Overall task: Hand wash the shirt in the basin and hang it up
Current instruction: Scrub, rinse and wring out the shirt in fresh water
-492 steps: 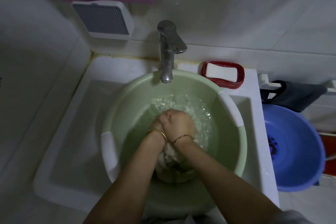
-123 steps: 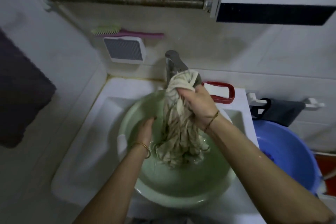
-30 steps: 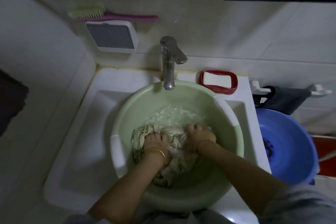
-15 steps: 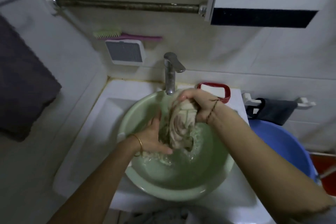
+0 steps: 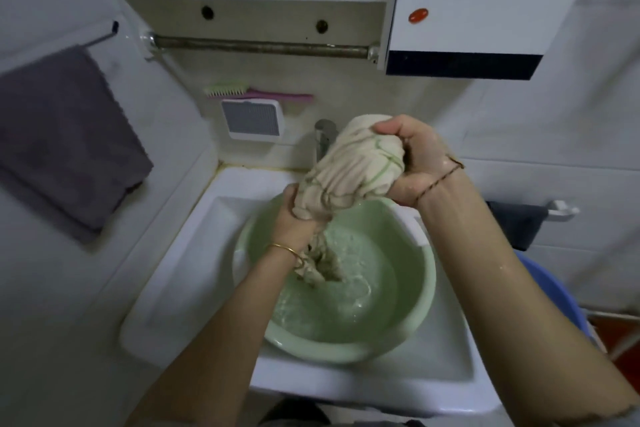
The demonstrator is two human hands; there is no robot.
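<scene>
The shirt is held bunched into a thick roll above the green basin, which is set inside the white sink. Its upper end is clamped in the right hand, with the fingers curled over the top of the bundle. Its lower part is gripped by the left hand, with the fingers wrapped round the cloth. The two grips are set apart along the roll, and this is judged to suit wringing, since one end can be turned against the other.

The loose tail of the shirt is left hanging below the left hand, close over the water. Whether its tip is dipped in cannot be told. The bundle is held directly over the basin, so that whatever is squeezed out is caught there and not spilt over the sink edge.

The faucet is partly hidden behind the cloth. A metal rail is fixed to the wall above, and a dark towel is hung on the left wall. The rail is judged a likely spot for hanging. That step is not yet begun, and the work is judged to be at the squeezing stage.
</scene>
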